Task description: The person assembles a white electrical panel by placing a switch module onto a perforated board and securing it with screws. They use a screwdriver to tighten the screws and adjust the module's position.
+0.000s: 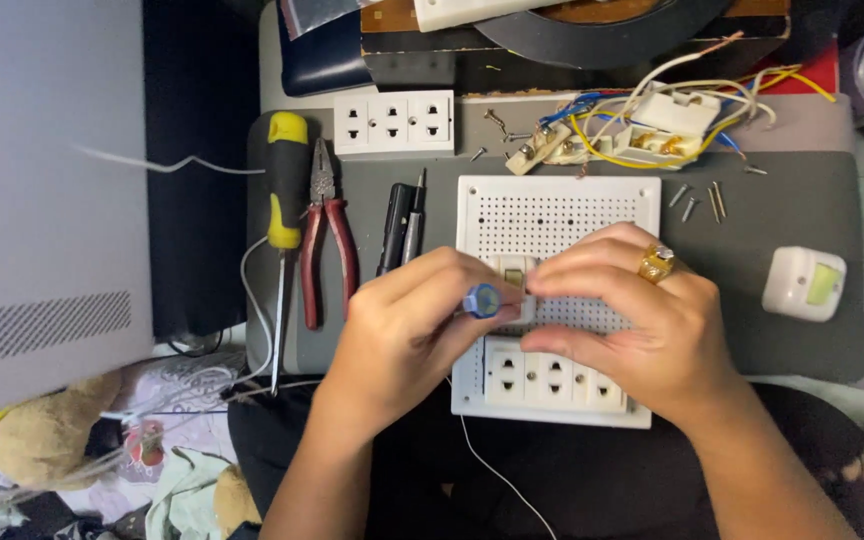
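While your left hand (407, 335) pinched the blue-capped screwdriver (483, 300) and your right fingers (577, 285) closed on the switch module (514, 278), a slip could have gouged the perforated board (557, 215).

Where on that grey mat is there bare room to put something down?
Bare grey mat lies between the perforated white board and small white switch. Crowded: the red-handled pliers and yellow-black screwdriver side, and the wire tangle.

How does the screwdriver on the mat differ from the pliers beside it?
The screwdriver has a yellow and black handle; the pliers have red handles. The screwdriver is longer, its thin shaft reaching past the mat's near edge, while the pliers lie wholly on the mat. The screwdriver points toward the person, the pliers away. Both lie flat, side by side, untouched by either hand.
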